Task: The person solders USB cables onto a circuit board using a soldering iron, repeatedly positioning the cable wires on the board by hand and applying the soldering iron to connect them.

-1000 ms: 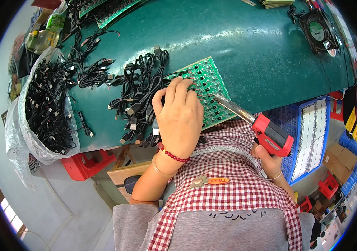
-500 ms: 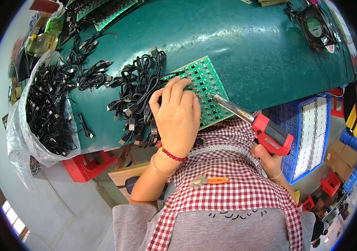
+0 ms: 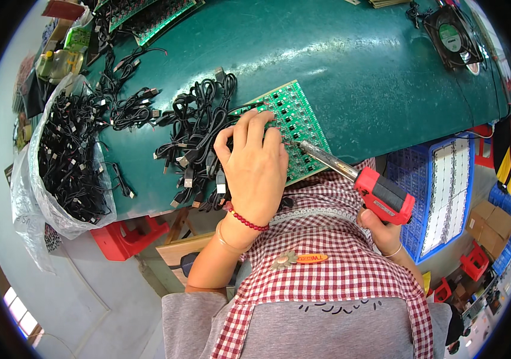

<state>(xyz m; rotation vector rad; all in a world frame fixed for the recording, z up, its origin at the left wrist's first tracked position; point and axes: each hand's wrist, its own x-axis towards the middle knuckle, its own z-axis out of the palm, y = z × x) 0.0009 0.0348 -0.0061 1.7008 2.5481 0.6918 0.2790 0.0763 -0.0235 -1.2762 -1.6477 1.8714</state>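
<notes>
A green circuit board panel with rows of small black parts lies at the table's near edge. My left hand rests over its left side, fingers curled and closed at a USB cable's wire end, most of which the hand hides. In my right hand is a red and black soldering gun. Its metal tip points left and touches or hovers just over the board, close to my left fingertips; I cannot tell which. Black USB cables are heaped left of the board, some reaching its left edge.
A clear plastic bag full of black cables sits at the table's left edge. More green boards lie at the far left. A small fan stands far right. A blue crate and red stools are beside and below the green table.
The soldering gun has shifted slightly left and down, its tip now closer to my left fingertips. My left hand has hardly moved.
</notes>
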